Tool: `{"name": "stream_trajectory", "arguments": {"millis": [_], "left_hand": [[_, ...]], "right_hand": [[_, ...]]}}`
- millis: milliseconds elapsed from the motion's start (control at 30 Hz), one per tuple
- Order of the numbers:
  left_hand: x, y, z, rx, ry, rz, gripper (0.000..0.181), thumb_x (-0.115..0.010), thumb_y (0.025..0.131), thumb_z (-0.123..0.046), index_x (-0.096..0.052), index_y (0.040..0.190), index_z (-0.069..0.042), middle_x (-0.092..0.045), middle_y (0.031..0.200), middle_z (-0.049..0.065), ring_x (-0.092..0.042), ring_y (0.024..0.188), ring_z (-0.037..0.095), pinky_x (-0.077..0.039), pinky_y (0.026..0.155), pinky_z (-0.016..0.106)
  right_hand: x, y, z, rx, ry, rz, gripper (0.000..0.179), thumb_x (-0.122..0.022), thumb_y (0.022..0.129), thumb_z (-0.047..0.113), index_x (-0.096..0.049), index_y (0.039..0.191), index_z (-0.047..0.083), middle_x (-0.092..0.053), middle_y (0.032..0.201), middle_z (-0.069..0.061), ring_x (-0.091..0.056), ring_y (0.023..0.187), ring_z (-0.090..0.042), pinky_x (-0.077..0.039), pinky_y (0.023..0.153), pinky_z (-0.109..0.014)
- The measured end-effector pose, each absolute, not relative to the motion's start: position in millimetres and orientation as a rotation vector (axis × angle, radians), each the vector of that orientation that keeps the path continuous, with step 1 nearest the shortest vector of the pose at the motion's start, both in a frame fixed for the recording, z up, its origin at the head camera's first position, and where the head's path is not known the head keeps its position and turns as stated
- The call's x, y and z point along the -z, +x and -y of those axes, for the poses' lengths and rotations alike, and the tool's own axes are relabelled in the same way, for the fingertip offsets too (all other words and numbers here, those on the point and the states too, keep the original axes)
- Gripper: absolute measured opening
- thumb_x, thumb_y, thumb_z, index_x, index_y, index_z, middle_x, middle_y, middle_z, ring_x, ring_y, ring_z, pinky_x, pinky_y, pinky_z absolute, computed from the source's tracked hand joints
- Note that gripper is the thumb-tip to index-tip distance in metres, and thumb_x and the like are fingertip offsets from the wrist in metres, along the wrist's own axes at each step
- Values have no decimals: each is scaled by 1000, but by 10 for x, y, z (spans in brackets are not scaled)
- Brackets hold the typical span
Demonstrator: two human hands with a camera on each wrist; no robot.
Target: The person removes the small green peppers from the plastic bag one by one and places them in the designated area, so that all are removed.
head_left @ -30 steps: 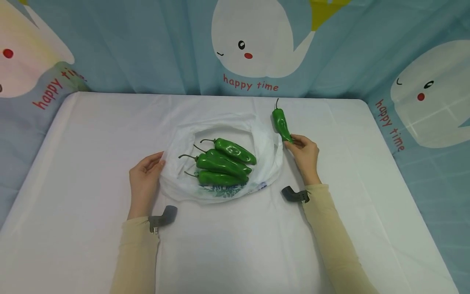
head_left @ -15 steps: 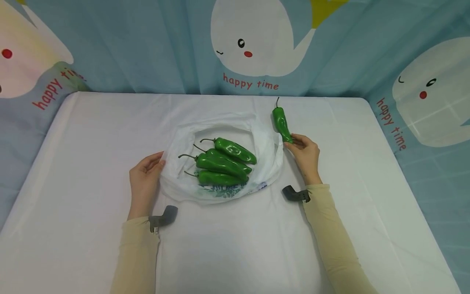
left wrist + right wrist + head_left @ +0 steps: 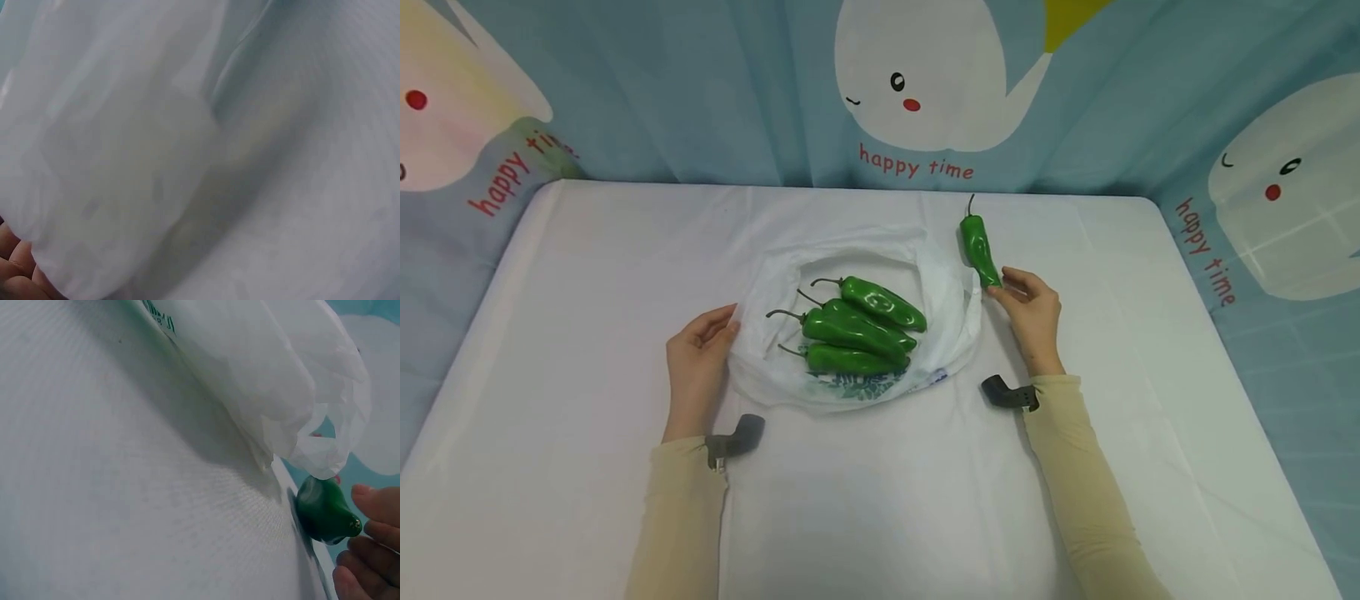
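On the white table lies a white plastic bag (image 3: 951,321), its mouth spread wide. Several green chili peppers (image 3: 850,333) lie inside, stems toward the left. At the bag's left edge, my left hand (image 3: 696,358) pinches the plastic between thumb and fingers; in the left wrist view the bag (image 3: 125,156) hides most of the hand. Another green pepper (image 3: 977,250) lies outside the bag at the back right, stem pointing away. My right hand (image 3: 1032,312) is at its lower tip, thumb and fingers parted. The right wrist view shows fingertips (image 3: 365,494) close beside the pepper's tip (image 3: 328,512).
A white cloth covers the table (image 3: 865,500), whose far edge meets a blue curtain (image 3: 700,92) with whale prints. More curtain hangs at both sides. A dark wrist camera (image 3: 737,437) juts inward from the left sleeve, and another camera (image 3: 1009,393) from the right.
My right hand has shifted slightly right, its fingers loosening at the pepper's tip. The left hand, the bag and the peppers keep their places; the head view has tilted a little.
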State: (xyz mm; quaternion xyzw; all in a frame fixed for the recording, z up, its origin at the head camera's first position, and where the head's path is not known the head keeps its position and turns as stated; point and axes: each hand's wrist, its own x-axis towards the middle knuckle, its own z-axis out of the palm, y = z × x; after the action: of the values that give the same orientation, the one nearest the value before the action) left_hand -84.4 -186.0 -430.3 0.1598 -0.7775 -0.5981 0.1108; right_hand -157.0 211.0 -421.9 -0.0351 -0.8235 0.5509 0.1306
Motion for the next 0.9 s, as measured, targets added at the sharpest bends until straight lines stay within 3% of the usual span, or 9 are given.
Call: {"name": "stream_trajectory", "arguments": {"millis": [267,633,900], "left_hand": [[4287,-848,1847,1729,461,2296,26,-62,91,-8,-66,116,0,-66,107,15,-62,90,1,-47,77,11],[4288,-850,1850,1712,464,2299,25,-62,91,-8,-66,115,0,-67,103,11,-64,90,5,-47,75,11],[4292,-854,1849,1724,468,2300,26,-62,91,-7,-65,116,0,-67,105,12,-64,91,7,-48,75,11]], "right_hand": [[4320,-1636,-2173,-1622,-86,2309,35,-72,82,2,-63,114,-8,-62,116,-21,-59,109,-28,-49,90,-27],[3959,-1501,-1990,-1704,50,2185,32,-67,83,-8,-59,113,-15,-59,116,-27,-57,109,-32,-46,95,-42],[3956,-1462,-1862,-1822,209,2105,33,-68,82,-8,-60,113,-14,-60,115,-25,-57,106,-34,-48,91,-34]]}}
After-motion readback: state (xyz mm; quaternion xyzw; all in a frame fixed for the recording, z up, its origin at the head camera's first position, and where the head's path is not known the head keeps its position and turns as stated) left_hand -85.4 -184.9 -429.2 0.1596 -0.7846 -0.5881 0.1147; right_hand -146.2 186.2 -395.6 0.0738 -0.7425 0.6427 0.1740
